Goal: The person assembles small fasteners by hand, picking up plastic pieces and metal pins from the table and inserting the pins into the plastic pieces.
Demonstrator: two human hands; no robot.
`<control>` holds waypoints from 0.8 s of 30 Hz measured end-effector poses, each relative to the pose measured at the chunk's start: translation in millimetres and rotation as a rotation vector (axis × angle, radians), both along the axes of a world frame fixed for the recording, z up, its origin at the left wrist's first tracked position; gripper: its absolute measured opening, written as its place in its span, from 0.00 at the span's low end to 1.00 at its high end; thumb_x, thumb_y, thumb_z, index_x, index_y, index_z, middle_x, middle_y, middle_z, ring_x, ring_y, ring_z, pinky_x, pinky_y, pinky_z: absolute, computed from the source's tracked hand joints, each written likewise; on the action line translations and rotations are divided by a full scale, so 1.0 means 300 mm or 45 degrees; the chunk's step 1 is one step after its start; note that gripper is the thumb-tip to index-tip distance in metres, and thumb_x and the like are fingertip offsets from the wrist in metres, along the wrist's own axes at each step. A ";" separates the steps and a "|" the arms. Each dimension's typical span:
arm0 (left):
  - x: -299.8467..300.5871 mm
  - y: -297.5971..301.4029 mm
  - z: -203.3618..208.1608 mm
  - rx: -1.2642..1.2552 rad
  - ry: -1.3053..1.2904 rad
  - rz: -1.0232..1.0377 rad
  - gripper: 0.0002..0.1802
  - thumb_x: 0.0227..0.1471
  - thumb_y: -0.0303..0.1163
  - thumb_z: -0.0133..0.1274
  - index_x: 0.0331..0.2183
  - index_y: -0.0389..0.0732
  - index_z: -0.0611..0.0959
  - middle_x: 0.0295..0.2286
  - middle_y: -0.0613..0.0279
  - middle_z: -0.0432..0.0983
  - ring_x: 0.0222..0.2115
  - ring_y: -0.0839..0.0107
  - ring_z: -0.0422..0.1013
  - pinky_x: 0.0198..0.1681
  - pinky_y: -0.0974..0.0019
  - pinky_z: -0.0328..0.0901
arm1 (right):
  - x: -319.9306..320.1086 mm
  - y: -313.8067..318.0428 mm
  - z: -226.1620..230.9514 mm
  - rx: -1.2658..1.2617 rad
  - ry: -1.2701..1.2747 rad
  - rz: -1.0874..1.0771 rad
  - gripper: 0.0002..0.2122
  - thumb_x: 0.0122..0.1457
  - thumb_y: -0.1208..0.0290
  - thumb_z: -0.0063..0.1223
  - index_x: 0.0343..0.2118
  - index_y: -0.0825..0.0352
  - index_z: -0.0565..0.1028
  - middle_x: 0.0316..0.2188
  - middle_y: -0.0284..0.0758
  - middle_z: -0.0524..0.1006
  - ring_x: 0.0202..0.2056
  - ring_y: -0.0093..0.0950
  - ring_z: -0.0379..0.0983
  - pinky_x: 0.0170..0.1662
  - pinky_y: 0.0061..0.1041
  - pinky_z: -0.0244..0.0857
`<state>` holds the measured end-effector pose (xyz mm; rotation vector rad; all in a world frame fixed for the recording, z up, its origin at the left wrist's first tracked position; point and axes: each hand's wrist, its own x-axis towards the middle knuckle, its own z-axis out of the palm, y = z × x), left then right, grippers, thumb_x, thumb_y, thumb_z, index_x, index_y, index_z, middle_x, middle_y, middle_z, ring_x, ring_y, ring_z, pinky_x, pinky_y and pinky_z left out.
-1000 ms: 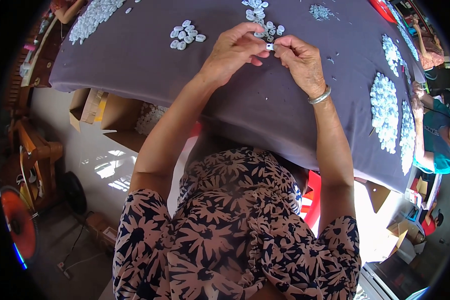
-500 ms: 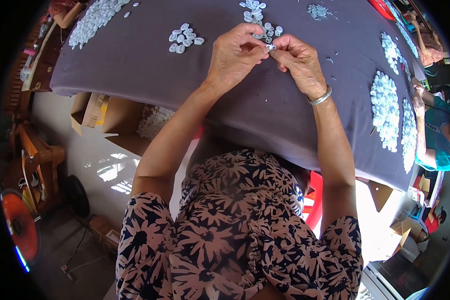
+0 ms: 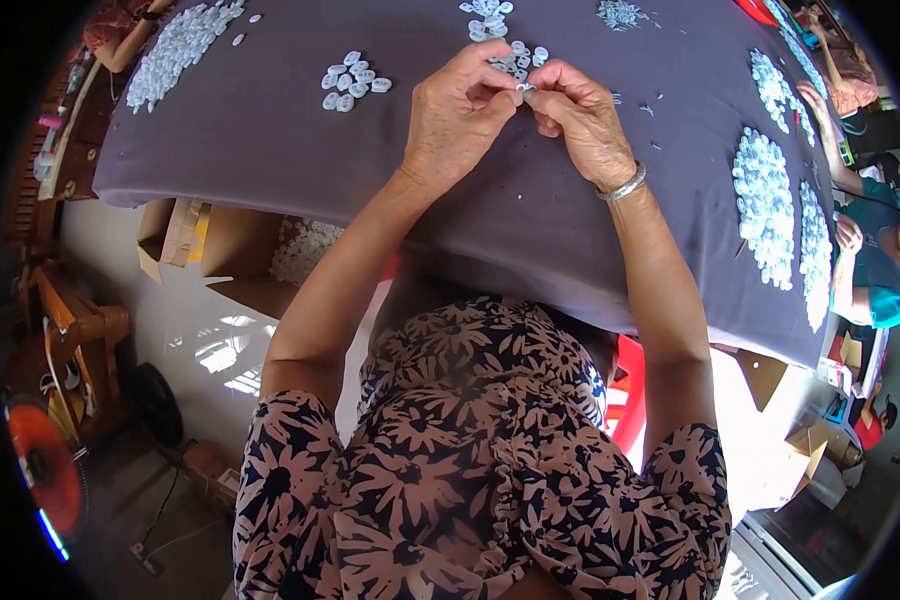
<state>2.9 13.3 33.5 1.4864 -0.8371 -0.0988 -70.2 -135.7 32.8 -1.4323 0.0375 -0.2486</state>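
Above the dark tablecloth, my left hand (image 3: 460,118) and my right hand (image 3: 582,122) meet fingertip to fingertip. Between their pinched thumbs and forefingers sits a small white plastic piece (image 3: 525,88), mostly covered by the fingers. Just beyond my hands lie loose oval plastic pieces (image 3: 519,62), with more of the same in a cluster (image 3: 486,18) farther back. Another small group of white oval pieces (image 3: 353,80) rests to the left of my left hand. Past my right hand is a little heap of thin metallic-looking bits (image 3: 624,14).
Large heaps of white pieces lie at the far left (image 3: 180,52) and the right (image 3: 765,208) of the table (image 3: 270,160). Co-workers sit along the right; one forearm (image 3: 823,125) reaches in. Below the left edge stand an open cardboard box (image 3: 235,240) and an orange fan (image 3: 45,465).
My hands stay together on the small white piece, with slight finger movement. The whole view has shifted a little. At the right, a co-worker's arm has stretched out toward the heaps.
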 end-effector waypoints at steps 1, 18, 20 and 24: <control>-0.002 -0.003 -0.003 -0.017 0.049 -0.007 0.18 0.47 0.18 0.53 0.44 0.35 0.74 0.28 0.65 0.78 0.28 0.81 0.72 0.31 0.78 0.68 | -0.001 -0.003 0.002 -0.048 0.001 0.000 0.01 0.56 0.76 0.49 0.29 0.65 0.73 0.20 0.22 0.66 0.20 0.12 0.55 0.23 0.12 0.49; 0.007 -0.014 -0.040 -0.107 0.436 -0.151 0.18 0.47 0.19 0.55 0.42 0.33 0.73 0.27 0.59 0.77 0.27 0.75 0.74 0.28 0.75 0.70 | -0.131 -0.285 0.115 -0.799 0.253 -0.261 0.04 0.54 0.73 0.57 0.32 0.66 0.77 0.21 0.22 0.71 0.22 0.10 0.63 0.24 0.10 0.57; -0.004 -0.022 -0.043 -0.101 0.451 -0.148 0.18 0.47 0.20 0.55 0.42 0.33 0.72 0.27 0.58 0.77 0.27 0.75 0.74 0.28 0.75 0.70 | -0.130 -0.299 0.050 -0.875 0.210 -0.225 0.04 0.53 0.73 0.58 0.31 0.67 0.77 0.22 0.24 0.72 0.24 0.12 0.66 0.27 0.12 0.61; -0.018 -0.024 -0.052 -0.044 0.527 -0.132 0.17 0.47 0.20 0.55 0.41 0.33 0.72 0.27 0.57 0.77 0.26 0.75 0.74 0.28 0.74 0.70 | -0.120 -0.240 0.042 -1.207 0.295 -0.153 0.06 0.51 0.72 0.58 0.29 0.68 0.76 0.22 0.27 0.73 0.25 0.15 0.68 0.28 0.16 0.63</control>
